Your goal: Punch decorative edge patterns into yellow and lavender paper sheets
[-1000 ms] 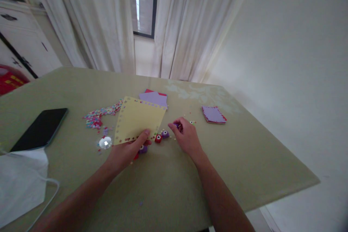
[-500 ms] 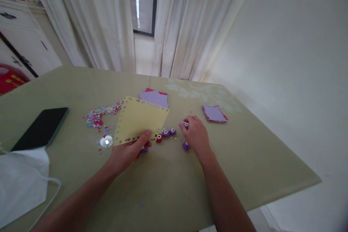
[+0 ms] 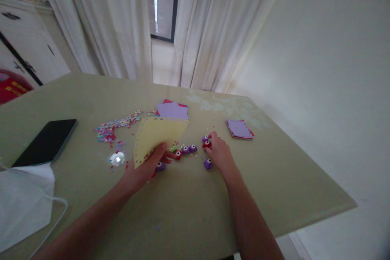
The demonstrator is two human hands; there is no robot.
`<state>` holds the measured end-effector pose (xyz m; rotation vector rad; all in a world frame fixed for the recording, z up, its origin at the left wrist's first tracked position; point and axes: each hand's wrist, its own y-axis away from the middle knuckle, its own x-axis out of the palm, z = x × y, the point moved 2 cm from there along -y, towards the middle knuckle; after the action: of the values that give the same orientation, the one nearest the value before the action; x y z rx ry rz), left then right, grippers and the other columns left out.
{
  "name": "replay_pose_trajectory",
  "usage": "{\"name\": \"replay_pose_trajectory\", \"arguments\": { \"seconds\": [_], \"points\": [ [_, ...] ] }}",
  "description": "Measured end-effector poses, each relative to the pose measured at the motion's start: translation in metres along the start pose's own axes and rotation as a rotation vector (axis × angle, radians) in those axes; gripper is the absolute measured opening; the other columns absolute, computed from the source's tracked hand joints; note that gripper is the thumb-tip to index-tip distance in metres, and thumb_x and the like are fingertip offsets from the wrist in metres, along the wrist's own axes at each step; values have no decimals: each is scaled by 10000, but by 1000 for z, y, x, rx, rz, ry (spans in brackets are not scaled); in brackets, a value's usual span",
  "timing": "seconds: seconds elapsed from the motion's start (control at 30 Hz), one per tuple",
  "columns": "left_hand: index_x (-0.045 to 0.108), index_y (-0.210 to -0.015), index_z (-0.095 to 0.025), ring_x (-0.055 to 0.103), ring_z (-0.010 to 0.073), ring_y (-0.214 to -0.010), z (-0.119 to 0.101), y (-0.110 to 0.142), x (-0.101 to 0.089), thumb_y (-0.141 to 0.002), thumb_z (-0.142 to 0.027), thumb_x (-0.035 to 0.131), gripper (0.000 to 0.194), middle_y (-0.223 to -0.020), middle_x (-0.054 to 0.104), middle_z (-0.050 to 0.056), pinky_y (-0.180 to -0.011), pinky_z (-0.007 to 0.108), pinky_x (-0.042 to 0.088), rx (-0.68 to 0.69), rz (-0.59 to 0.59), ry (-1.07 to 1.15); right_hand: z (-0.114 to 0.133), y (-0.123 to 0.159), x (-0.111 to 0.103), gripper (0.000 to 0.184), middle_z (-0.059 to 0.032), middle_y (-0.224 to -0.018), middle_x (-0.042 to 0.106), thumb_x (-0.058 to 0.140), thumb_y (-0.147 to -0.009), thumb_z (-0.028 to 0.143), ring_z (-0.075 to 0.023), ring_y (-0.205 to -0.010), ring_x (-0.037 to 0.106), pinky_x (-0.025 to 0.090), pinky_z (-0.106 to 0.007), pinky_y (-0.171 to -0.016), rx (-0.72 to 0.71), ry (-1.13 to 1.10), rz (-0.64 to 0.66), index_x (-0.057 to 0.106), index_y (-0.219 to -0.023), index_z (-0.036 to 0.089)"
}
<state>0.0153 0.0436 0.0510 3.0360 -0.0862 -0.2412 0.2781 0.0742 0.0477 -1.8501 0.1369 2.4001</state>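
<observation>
My left hand (image 3: 148,166) pinches a yellow sheet of paper (image 3: 158,132) by its near edge, thumb on top. The sheet is bowed, and small shaped holes run along its borders. Fingers of my right hand (image 3: 221,152) close on a small red craft punch (image 3: 206,144) on the table. One purple punch (image 3: 205,138) stands just behind it, and another purple punch (image 3: 208,164) lies nearer me. Between my hands are a red punch (image 3: 178,154) and two purple punches (image 3: 189,149). A further purple punch (image 3: 160,166) is partly hidden by my left hand.
Colourful paper confetti (image 3: 114,128) lies left of the sheet, near a shiny round disc (image 3: 117,158). Purple and red papers (image 3: 172,109) lie behind. At right is a stack of punched squares (image 3: 239,128). A phone (image 3: 45,142) and white face mask (image 3: 26,207) occupy the left.
The yellow sheet has tilted and bowed in my left hand. My right hand has shifted slightly, and a red punch now shows at its fingertips in front of the purple one.
</observation>
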Motion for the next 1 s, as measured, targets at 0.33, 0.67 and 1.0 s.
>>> {"name": "replay_pose_trajectory", "arguments": {
  "seconds": [0.33,0.67,1.0],
  "points": [
    [796,-1008,-208,818,281,-929,-5,-3,1,-768,-580,819,444,-1004,858,95,-912,398,652,94,-112,136,28,10,-4,315,-48,-969,760,779,-878,404,-193,-791,690,536,-312,-712,-296,-1104,-10,742,-1127,214],
    [783,-1033,-168,812,259,-776,-2,0,-1,-870,-539,781,405,-934,852,106,-745,357,677,58,-120,89,70,27,29,390,-26,-981,755,938,-735,360,-149,-801,669,577,-285,-741,-132,-1670,258,748,-1047,225],
    [775,-1062,-150,810,248,-820,3,-4,1,-873,-562,772,453,-976,848,123,-783,349,671,30,-113,141,69,27,28,397,-43,-940,780,911,-761,496,-142,-709,690,576,-269,-674,-15,-1828,347,775,-995,206]
  ]
}}
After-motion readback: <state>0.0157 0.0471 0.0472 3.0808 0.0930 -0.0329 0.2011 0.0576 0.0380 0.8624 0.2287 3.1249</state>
